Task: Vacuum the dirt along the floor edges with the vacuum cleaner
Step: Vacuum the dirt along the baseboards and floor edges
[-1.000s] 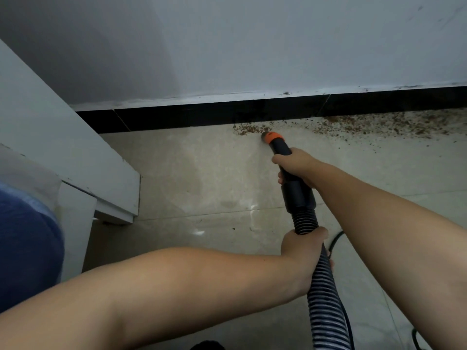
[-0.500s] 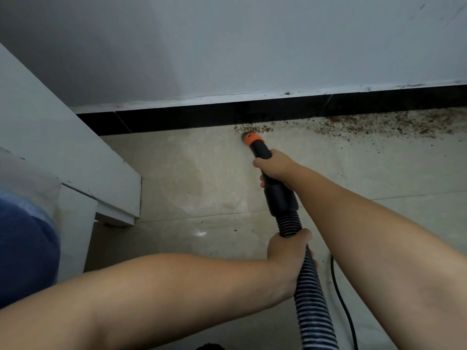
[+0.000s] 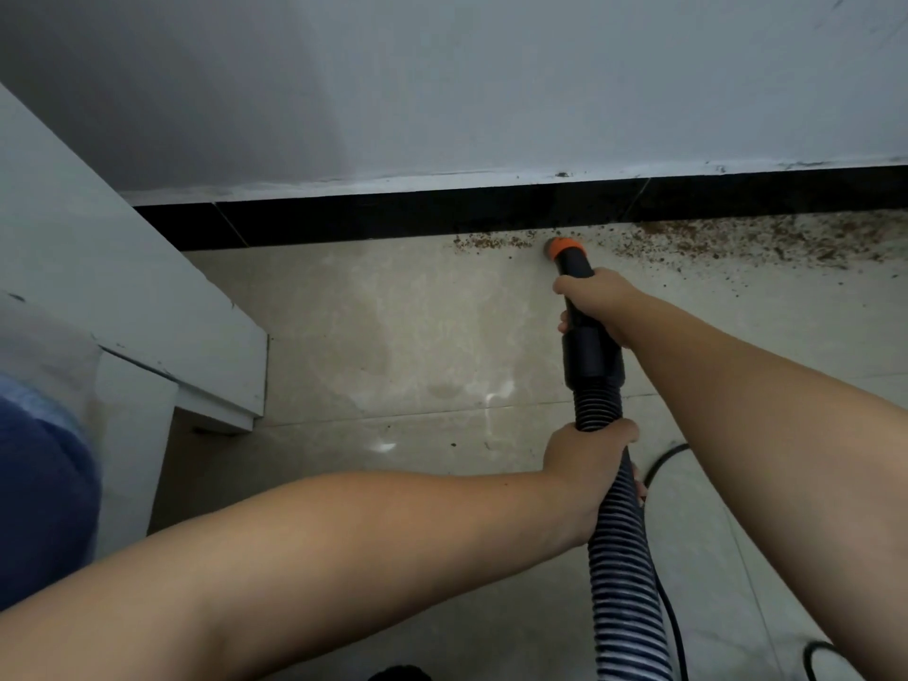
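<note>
Both hands, right hand (image 3: 597, 299) and left hand (image 3: 587, 464), fingers wrapped round the hose (image 3: 621, 572), had swung the orange nozzle (image 3: 564, 248) back right into the dirt (image 3: 727, 238) by the baseboard (image 3: 393, 216); much remained rightward.

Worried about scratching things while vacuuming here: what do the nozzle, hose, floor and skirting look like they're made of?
Nozzle: likely hard plastic, matte black with an orange tip.
Hose: flexible ribbed plastic, judging by its corrugated rings.
Floor: polished beige tile, probably ceramic or stone; it shows glare and grout lines.
Skirting: glossy black tile strip with visible joints.
</note>
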The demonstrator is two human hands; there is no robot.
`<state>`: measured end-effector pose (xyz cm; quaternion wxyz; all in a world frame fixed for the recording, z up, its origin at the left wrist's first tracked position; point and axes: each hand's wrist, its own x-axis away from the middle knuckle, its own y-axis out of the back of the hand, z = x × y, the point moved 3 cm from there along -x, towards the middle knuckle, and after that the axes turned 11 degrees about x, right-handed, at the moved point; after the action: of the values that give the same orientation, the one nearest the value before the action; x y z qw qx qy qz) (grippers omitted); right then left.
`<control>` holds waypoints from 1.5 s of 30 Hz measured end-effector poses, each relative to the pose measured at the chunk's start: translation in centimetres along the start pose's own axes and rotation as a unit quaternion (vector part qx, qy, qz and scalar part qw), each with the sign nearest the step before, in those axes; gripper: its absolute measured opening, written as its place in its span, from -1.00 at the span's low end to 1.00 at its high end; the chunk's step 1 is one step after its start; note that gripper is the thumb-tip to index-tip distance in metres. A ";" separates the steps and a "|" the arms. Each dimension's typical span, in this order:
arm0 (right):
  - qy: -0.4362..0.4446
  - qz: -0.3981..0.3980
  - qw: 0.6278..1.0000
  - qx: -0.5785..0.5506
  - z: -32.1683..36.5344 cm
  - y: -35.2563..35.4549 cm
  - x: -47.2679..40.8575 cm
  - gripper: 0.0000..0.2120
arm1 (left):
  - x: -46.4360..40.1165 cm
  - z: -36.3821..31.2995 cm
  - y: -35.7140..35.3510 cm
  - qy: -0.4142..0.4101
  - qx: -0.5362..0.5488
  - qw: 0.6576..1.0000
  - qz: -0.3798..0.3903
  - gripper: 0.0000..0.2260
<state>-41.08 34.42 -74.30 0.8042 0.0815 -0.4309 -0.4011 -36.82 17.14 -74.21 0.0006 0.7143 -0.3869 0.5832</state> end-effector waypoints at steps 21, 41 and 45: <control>0.038 0.058 0.997 0.034 1.0 -4.1 0.1 -0.70 | -0.7 0.7 2.1 -0.035 -0.031 0.999 -0.019 -0.93; -0.047 -0.026 0.996 -0.068 -1.7 4.3 -2.8 -0.71 | -2.2 -1.4 -2.6 0.015 -0.029 0.999 0.008 -0.86; -0.029 -0.005 0.998 -0.063 -0.7 3.0 -3.2 -0.71 | -2.4 -1.8 -2.0 -0.001 -0.008 1.000 -0.003 -0.85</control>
<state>-39.86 38.56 -75.31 0.7928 0.0213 -0.4276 -0.4339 -37.25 20.65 -74.74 0.0073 0.7157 -0.3894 0.5798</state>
